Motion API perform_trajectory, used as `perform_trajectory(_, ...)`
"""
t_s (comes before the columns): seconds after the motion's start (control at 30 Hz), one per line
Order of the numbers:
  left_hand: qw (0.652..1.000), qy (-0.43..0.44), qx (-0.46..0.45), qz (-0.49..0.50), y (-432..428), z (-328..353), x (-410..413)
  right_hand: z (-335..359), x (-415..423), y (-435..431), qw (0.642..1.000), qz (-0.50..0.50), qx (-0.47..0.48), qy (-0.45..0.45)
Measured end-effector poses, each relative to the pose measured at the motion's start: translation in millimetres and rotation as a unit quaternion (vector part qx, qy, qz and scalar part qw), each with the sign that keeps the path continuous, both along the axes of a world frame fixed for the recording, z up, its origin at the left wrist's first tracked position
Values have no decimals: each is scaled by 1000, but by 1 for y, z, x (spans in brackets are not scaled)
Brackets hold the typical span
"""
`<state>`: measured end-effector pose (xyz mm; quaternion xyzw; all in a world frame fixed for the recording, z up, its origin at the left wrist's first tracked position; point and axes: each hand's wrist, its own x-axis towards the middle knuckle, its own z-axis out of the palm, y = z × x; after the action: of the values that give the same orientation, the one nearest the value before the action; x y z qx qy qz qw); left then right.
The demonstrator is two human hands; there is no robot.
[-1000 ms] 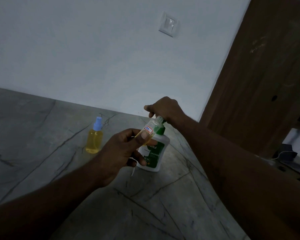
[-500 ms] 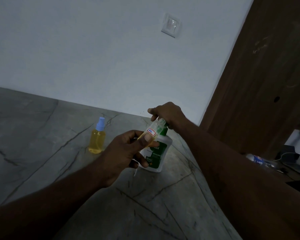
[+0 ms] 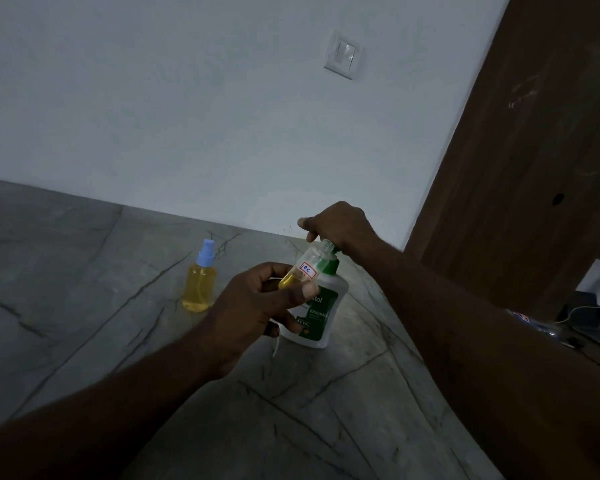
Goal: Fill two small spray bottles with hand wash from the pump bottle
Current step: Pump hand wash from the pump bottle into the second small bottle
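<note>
My left hand sits at the centre of the frame, seen from the head camera. Its fingers and thumb are clamped round the small clear spray bottle, which has no cap on. I hold it tilted, with its open neck pointing up and to the right. A little yellow liquid lies pooled at its lower end, by my fingers. A white sticker with a red border and blue writing faces me on its side. A thin white strand hangs from under this hand; I cannot tell what it is.

Just behind stands the white plastic pump bottle with a green label, upright on the grey veined stone bench. The small bottle's open neck is up against the green pump top. My right hand comes in from the right edge and lies over that pump top, knuckles up. Its fingers are curled down around the top, and the forefinger pokes out to the left. The nozzle is hidden under my hand.

Left of centre, well apart from both hands, the second small spray bottle stands upright on the bench. Its light blue sprayer cap is on and it is nearly full of yellow liquid.

Behind the bench runs a pale wall with a white switch plate in the upper middle. A brown wooden door fills the upper right.
</note>
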<state>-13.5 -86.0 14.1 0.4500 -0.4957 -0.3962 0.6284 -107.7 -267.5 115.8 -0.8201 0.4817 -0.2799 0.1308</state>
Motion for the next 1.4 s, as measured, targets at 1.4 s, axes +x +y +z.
perform_trajectory(1.4,1000,6,12,-23,0,-1,-9,4,3,-5,999,-1,-30,14)
